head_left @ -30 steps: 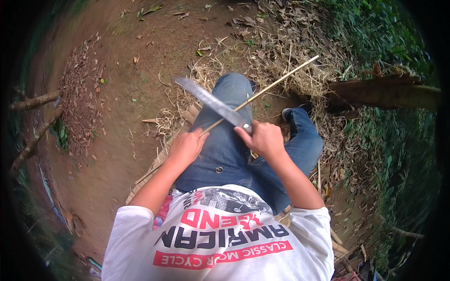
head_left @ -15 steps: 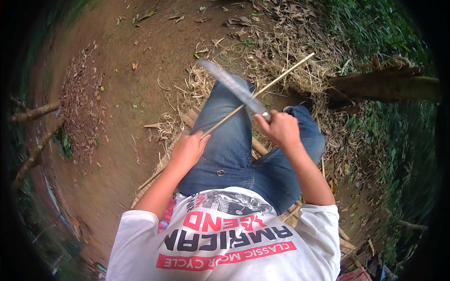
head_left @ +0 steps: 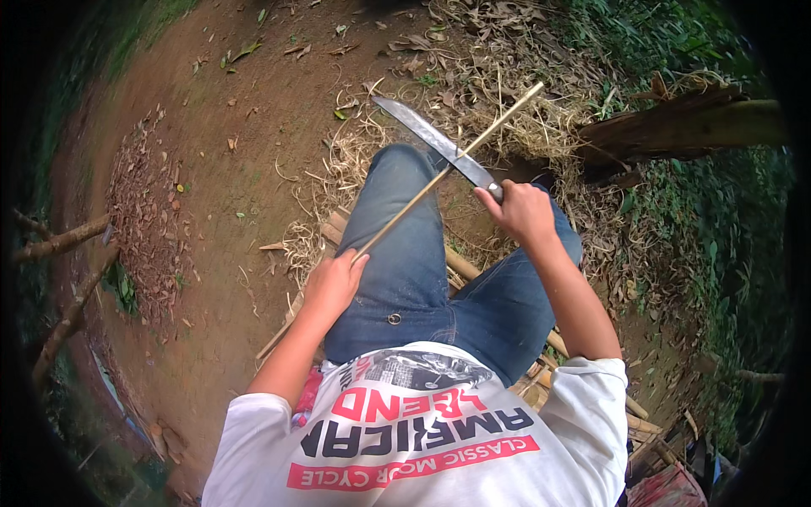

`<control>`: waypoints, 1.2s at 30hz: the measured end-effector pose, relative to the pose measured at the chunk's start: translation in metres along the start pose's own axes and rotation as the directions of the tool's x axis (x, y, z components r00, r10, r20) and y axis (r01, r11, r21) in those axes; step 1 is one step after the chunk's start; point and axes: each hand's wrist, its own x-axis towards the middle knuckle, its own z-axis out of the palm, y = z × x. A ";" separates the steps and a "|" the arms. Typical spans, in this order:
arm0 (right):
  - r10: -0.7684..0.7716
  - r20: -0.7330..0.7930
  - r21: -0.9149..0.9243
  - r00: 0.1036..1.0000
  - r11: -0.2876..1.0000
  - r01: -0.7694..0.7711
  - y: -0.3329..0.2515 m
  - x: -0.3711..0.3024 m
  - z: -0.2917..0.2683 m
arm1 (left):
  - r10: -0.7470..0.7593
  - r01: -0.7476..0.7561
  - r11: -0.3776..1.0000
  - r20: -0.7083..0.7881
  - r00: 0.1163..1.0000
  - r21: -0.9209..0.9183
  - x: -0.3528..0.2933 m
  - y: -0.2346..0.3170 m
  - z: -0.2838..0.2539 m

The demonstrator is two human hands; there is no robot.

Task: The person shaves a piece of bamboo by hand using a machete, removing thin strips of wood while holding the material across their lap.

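Observation:
My left hand is closed around the near end of a thin, pale stick, which looks like a split bamboo strip. The stick slants away over my left thigh toward the far right. My right hand grips the handle of a long machete, its grey blade pointing far left. Blade and stick cross just beyond my left knee and appear to touch there. A small thin curl stands up at the crossing. The handle is mostly hidden in my right fist.
Pale curled shavings litter the brown ground beyond my knees. A thick log lies at the right, before green plants. Bamboo pieces show beneath and beside my legs. Branches stick in from the left.
The machete has shifted slightly right along with my right hand, and its blade is no longer blurred. A small curl now shows at the crossing. My left hand keeps its hold on the stick.

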 end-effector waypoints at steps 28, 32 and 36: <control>-0.248 0.255 0.110 0.935 0.968 0.227 -0.057 -0.013 -0.002 | 0.013 -0.009 0.998 -0.058 0.998 0.066 -0.007 -0.010 0.003; 0.139 0.057 0.024 0.989 0.990 -0.141 0.030 0.019 -0.010 | 0.045 -0.037 0.996 -0.105 0.993 0.080 -0.008 -0.015 0.004; 0.136 -0.024 -0.078 0.990 0.987 -0.138 0.069 0.016 -0.008 | 0.079 -0.070 0.988 -0.060 0.995 0.135 0.005 0.000 0.001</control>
